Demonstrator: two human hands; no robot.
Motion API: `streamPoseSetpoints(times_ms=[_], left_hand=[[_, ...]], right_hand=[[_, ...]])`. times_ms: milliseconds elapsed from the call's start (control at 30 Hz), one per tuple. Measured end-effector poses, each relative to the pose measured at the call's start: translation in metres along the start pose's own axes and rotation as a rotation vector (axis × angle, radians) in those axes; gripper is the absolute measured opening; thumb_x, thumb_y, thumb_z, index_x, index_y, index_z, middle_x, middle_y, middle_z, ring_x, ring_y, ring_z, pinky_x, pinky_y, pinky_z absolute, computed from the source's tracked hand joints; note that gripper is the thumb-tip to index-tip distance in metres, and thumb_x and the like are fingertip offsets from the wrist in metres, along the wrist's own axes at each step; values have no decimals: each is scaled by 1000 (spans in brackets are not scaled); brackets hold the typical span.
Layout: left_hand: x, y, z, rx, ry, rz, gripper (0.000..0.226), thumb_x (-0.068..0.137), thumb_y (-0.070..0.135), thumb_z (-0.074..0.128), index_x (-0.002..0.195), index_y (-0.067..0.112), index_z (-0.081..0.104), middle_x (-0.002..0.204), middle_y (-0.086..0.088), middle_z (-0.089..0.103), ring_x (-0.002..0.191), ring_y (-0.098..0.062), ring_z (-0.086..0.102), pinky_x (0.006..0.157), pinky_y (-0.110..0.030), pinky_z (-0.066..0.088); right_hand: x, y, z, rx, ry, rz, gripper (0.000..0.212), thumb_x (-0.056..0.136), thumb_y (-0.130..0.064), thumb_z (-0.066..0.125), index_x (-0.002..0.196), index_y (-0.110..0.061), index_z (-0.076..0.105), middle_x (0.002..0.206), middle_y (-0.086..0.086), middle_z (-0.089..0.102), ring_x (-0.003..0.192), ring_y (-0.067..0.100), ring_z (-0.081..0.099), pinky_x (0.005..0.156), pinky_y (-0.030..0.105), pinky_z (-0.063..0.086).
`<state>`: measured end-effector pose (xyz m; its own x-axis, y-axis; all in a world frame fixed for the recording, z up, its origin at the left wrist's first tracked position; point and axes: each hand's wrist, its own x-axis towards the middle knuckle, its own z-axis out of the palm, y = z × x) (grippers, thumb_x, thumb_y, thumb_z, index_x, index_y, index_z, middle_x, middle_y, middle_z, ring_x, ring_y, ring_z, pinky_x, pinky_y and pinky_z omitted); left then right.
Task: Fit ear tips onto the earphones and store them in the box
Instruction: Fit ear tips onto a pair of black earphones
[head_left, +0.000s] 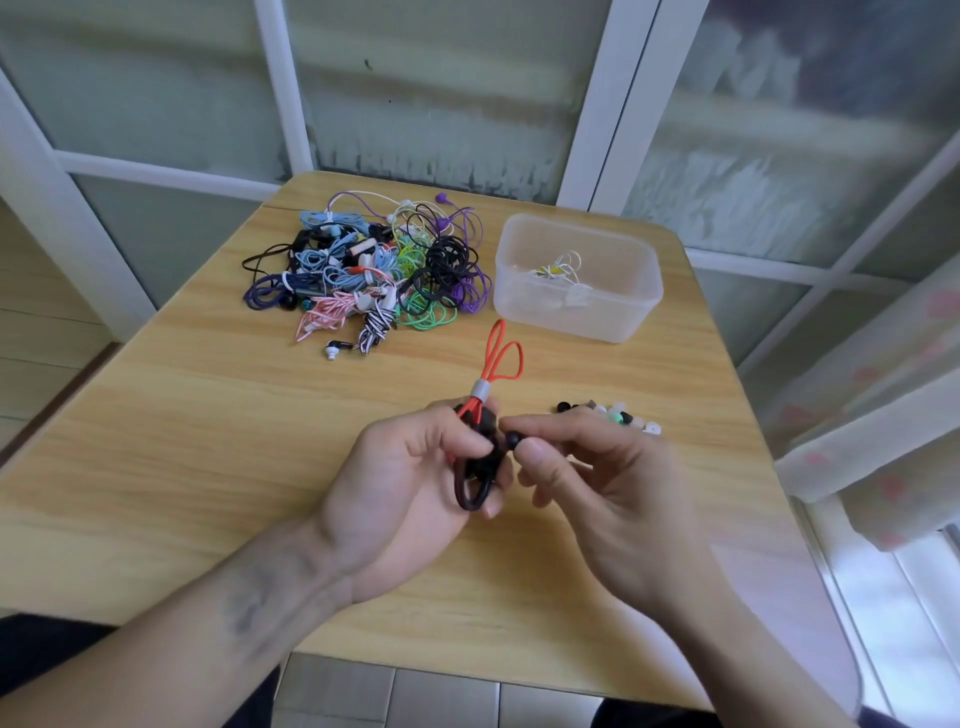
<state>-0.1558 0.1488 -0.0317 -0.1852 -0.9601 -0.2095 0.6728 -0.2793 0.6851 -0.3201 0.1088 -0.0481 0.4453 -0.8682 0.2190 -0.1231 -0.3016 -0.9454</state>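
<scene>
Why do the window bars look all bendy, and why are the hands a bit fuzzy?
In the head view the wide-angle lens bows the window frame and splays the table edges; the left hand and right hand, close to the camera, look slightly soft, as does the black ear tip; daylight through the frosted glass is even, with only faint shadows.

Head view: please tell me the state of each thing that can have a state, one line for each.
left hand: grips the orange earphones.
right hand: pinches a black ear tip.
orange earphones: cable bundled with a grey tie, held above the table.
black ear tip: at the earbud, whether fully seated cannot be told.
box: open, no lid, white earphones inside.
earphone pile: tangled, on the table.
loose ear tips: scattered on the table.
</scene>
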Motion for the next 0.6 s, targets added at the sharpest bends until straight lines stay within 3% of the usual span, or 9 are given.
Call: streamPoseSetpoints(times_ms=[100, 267, 600], left_hand=[[-2, 0, -2, 1, 10, 29, 59, 46, 2, 58, 104, 5, 50, 79, -12, 52, 67, -23, 54, 59, -33, 38], [-2, 0, -3, -32, 37, 21, 63, 38, -2, 56, 101, 4, 52, 80, -11, 51, 69, -25, 52, 63, -34, 34], [-3, -2, -1, 6, 76, 34, 61, 39, 1, 60, 100, 7, 54, 89, -12, 46, 74, -23, 48, 63, -32, 33]], right_hand=[[-1, 1, 4, -60, 6, 7, 18, 90, -21, 69, 102, -31, 77, 83, -3, 69, 78, 18, 64, 69, 47, 55], [-1, -5, 2, 29, -17, 27, 17, 87, -17, 68, 100, -22, 77, 83, 0, 73, 74, 18, 67, 66, 30, 55], [-1, -7, 3, 129, -43, 45, 18, 77, -18, 73, 95, -19, 75, 76, 0, 74, 67, 9, 67, 67, 22, 52]])
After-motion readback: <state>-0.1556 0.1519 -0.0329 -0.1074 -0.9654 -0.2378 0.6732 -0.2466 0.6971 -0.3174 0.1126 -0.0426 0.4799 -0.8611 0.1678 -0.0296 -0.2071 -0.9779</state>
